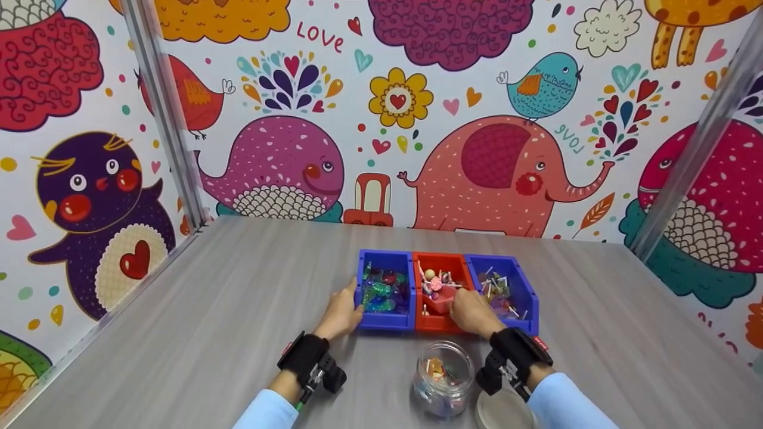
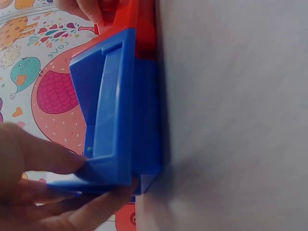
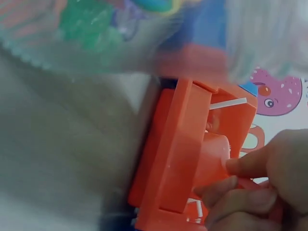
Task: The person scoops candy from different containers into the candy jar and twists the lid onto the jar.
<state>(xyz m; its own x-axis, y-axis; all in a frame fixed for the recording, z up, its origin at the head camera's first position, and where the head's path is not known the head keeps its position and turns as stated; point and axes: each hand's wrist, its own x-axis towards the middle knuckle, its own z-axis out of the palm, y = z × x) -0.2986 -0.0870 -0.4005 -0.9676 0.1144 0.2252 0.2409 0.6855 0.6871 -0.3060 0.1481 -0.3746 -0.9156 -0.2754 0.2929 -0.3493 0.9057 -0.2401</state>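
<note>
My left hand (image 1: 341,310) grips the left blue bin (image 1: 386,322) at its outer front corner, thumb over the rim and fingers around the outer wall in the left wrist view. Inside this bin lie green, blue and purple translucent pieces. The red bin (image 1: 434,325) stands in the middle, with small lollipops (image 1: 436,283) on white sticks in it. My right hand (image 1: 474,310) reaches over its front part and holds a red scoop (image 3: 215,154) by the handle. In the right wrist view, the scoop's bowl sits down inside the red bin, beside white sticks.
A second blue bin (image 1: 530,298) with wrapped pieces and sticks adjoins the red one on the right. A clear jar (image 1: 444,390), partly filled with colourful pieces, stands in front between my forearms. Beside it lies a round pale lid (image 1: 505,411). A patterned wall (image 1: 381,149) closes the table's back.
</note>
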